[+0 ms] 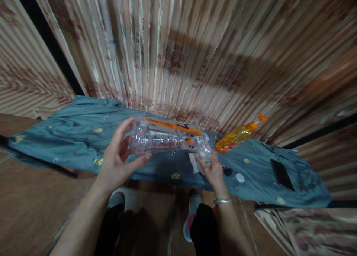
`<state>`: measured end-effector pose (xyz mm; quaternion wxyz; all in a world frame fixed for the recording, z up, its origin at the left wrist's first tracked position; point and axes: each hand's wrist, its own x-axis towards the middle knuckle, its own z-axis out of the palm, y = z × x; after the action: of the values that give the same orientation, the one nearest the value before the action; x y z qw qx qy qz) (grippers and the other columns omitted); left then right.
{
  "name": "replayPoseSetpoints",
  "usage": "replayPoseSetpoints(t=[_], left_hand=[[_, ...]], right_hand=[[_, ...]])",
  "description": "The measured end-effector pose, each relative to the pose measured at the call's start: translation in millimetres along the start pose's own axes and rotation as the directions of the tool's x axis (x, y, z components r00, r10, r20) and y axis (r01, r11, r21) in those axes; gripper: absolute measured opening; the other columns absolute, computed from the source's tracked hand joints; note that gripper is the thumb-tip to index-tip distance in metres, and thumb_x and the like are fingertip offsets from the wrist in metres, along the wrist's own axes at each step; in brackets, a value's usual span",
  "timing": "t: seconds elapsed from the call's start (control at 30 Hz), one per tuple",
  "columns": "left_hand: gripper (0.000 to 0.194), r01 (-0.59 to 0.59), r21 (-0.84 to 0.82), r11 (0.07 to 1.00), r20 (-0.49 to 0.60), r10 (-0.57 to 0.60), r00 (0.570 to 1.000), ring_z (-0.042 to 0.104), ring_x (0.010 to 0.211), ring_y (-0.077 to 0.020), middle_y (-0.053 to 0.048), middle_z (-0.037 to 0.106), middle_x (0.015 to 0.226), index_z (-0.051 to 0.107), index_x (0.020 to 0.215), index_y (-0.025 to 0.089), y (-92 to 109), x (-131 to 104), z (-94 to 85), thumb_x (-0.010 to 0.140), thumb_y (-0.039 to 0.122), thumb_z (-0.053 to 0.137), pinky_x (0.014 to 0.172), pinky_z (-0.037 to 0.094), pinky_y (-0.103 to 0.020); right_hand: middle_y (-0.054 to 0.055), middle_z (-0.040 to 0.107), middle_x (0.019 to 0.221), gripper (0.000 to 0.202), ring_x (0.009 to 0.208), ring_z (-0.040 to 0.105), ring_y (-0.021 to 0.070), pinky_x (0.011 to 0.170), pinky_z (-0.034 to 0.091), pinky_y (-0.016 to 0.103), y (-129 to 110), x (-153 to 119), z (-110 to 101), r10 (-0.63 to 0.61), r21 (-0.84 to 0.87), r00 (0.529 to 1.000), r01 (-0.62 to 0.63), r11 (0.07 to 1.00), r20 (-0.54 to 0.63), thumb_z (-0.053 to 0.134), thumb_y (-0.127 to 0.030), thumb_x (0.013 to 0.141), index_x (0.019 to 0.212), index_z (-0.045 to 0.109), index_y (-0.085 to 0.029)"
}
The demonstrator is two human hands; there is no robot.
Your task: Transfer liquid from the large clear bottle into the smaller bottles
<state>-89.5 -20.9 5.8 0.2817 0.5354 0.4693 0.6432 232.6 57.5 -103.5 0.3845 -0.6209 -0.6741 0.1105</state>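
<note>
A large clear plastic bottle (164, 135) with an orange and grey printed label lies sideways between my hands, over the cloth. My left hand (118, 155) is wrapped round its wide base end, thumb along the near side. My right hand (213, 170) closes on a smaller clear, rounded plastic piece (205, 152) at the bottle's narrow end. Whether that piece is joined to the bottle or only touching it, I cannot tell. A crumpled white piece (196, 163), like tissue or film, shows beside my right fingers.
Teal patterned cloth (156, 170) covers a narrow table. To the right are an orange pump bottle (235, 137) lying tilted, a small black object (228, 171), a white disc (240, 177) and a black phone (281, 174). Pleated curtain (173, 55) hangs behind; dark poles (52, 44) flank it.
</note>
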Motion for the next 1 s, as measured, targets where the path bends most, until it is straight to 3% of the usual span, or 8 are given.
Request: replayPoseSetpoints(t=[0.53,0.77,1.0], left_hand=[[0.095,-0.041,0.012,0.999,0.012,0.041,0.999,0.065,0.125,-0.0269,-0.011,0.055,0.148,0.047,0.146,0.032,0.2,0.4,-1.6,0.062,0.031,0.09,0.091,0.062,-0.04],[0.1,-0.023,0.048,0.999,-0.009,0.023,1.0,0.064,0.125,-0.0329,-0.013,0.055,0.147,0.044,0.148,0.029,-0.3,0.7,-4.6,0.06,0.039,0.091,0.093,0.062,-0.051],[0.09,-0.007,0.033,0.999,0.01,0.006,1.0,0.065,0.125,-0.0335,-0.009,0.056,0.148,0.048,0.145,0.034,4.8,1.0,-5.1,0.065,0.035,0.089,0.093,0.064,-0.05]], right_hand=[[0.018,0.072,0.119,0.063,0.105,0.071,0.0316,0.091,0.056,0.044,1.9,-1.2,1.6,-0.004,0.006,1.0,0.004,1.0,-0.012,0.062,-0.053,0.083,0.132,0.054,-0.014],[0.016,0.073,0.115,0.062,0.103,0.071,0.0307,0.089,0.056,0.043,-0.2,-1.4,0.9,0.008,-0.006,1.0,-0.008,1.0,-0.005,0.061,-0.053,0.083,0.131,0.054,-0.015],[0.017,0.072,0.118,0.064,0.105,0.07,0.0308,0.09,0.055,0.044,2.9,-1.1,2.2,-0.006,0.013,1.0,0.007,1.0,-0.015,0.061,-0.057,0.083,0.132,0.054,-0.015]])
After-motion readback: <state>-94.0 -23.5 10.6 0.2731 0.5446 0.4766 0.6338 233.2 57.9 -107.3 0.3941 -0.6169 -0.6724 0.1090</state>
